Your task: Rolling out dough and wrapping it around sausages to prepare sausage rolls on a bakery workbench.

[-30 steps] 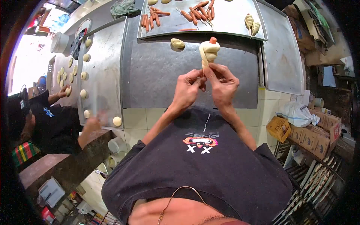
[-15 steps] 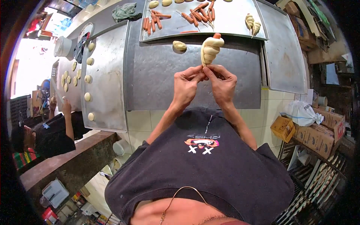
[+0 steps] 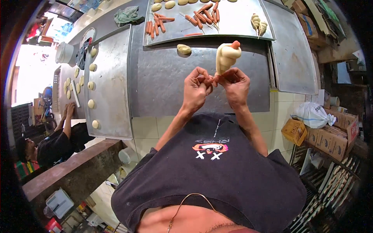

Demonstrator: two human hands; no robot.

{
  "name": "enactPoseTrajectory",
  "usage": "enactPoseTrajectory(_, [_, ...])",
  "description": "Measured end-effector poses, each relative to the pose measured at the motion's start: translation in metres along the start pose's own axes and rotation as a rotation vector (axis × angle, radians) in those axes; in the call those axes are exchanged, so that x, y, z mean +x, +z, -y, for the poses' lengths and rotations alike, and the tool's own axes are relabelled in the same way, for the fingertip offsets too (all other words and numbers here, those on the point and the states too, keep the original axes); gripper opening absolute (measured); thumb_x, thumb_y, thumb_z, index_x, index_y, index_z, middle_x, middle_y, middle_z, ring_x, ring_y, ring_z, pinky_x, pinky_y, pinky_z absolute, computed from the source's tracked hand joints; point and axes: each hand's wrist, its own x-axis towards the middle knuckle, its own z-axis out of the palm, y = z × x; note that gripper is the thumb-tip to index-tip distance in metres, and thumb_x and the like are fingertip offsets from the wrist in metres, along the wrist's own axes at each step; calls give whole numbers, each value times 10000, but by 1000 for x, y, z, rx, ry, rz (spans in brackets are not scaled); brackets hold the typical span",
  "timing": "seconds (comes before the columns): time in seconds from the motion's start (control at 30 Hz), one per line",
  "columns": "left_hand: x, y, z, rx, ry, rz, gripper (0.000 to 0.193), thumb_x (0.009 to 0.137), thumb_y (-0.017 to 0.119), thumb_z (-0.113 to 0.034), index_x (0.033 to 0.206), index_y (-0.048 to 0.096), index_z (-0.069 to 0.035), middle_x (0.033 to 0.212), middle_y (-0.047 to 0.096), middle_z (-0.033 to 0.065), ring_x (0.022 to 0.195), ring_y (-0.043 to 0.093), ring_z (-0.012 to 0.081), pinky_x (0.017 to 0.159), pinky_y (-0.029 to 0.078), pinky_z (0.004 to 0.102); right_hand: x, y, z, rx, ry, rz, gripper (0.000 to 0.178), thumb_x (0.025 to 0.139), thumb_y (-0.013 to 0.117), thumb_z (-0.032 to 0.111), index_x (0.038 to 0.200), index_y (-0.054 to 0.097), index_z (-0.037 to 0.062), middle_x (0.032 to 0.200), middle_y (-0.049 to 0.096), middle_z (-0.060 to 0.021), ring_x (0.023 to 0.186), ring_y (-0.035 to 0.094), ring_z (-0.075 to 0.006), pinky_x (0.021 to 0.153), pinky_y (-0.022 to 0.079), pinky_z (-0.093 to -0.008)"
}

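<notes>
My right hand (image 3: 236, 87) pinches the lower end of a dough-wrapped sausage on a stick (image 3: 226, 58), held upright above the dark metal worktop (image 3: 167, 85). Pale dough coils around it, and the orange sausage tip sticks out on top. Close beside that lower end, my left hand (image 3: 196, 88) has its fingers curled and pinched together; what lies between them is too small to make out. A flattened oval piece of dough (image 3: 184, 49) rests on the worktop beyond my left hand.
A metal tray (image 3: 237, 28) at the back holds skewered sausages (image 3: 205, 16), dough pieces (image 3: 169, 4) and two wrapped sausages (image 3: 258, 25). Dough balls (image 3: 91, 85) line the left metal tray (image 3: 112, 77). A co-worker (image 3: 54, 141) has hands on the far-left table. Cardboard boxes (image 3: 326, 141) stand right.
The wrapped sausage has tilted and shifted right with my right hand. My left fingers have curled and drawn slightly away from its base. The co-worker's hands have lowered to the table.
</notes>
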Motion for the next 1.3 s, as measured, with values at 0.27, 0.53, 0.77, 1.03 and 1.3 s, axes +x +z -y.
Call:
enactPoseTrajectory(0.27, [-5,20,4,284,30,4,121,953,576,3,1071,553,23,765,681,90,595,609,107,525,482,257,-3,-4,8,-251,-58,-150,289,788,818,10,699,546,52,744,652,-9,698,619,-76,639,519,-228])
enactPoseTrajectory(0.53, [-8,14,0,222,-224,127,150,963,599,-57,903,686,49,730,650,49,611,592,104,568,488,249,-4,-9,17,-43,-9,-72,220,807,781,-19,746,577,35,834,714,-72,778,675,-109,680,558,-257])
enactPoseTrajectory(0.77, [-13,6,-4,-31,-434,436,201,974,606,-136,871,643,32,703,595,28,599,529,109,549,430,247,-5,-24,13,380,231,118,208,841,735,-31,1032,654,-19,959,734,-113,874,693,-137,765,579,-269])
enactPoseTrajectory(1.03, [17,-23,-10,339,-105,465,440,958,643,-274,1253,566,43,1070,680,143,895,675,220,775,554,321,-13,-29,17,181,291,169,247,828,757,10,1062,688,-35,892,733,-79,774,684,-122,669,540,-247])
enactPoseTrajectory(1.3, [54,27,-18,-192,-91,-159,225,933,665,-265,962,548,-75,828,575,35,672,603,136,585,526,272,-23,8,22,141,372,85,214,933,693,130,1026,685,-63,818,707,-73,646,637,-98,553,503,-230])
